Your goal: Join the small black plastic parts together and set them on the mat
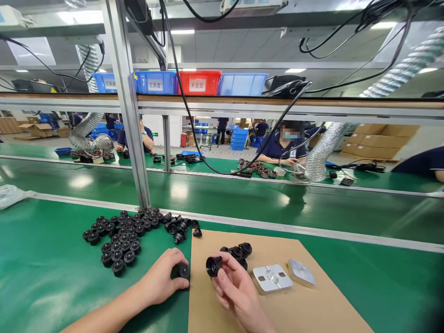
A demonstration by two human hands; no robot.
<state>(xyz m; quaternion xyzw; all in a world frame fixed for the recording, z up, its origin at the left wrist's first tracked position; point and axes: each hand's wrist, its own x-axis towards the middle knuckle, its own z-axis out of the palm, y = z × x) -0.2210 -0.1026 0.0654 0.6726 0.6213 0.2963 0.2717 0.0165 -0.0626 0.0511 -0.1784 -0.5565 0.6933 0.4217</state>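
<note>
My left hand (165, 277) has its fingers around a round black plastic part (184, 271) at the left edge of the brown cardboard sheet (215, 314). Over the cardboard, my right hand (237, 286) pinches a black plastic cap (212, 267), its hollow round opening turned to the left. Behind that hand several similar black caps (237, 252) lie in a small group, partly hidden by the fingers. To its right rest a silver metal block with slots (272, 279) and a smaller metal block (301, 273).
Many round black parts (126, 236) spread over the green mat to the left, with loose black caps (178, 226) beside them. A metal post (126, 106) rises behind. Beyond the conveyor (215, 199), co-workers sit at another bench. Blue and red bins (199, 83) stand on the overhead shelf; a cable hangs down.
</note>
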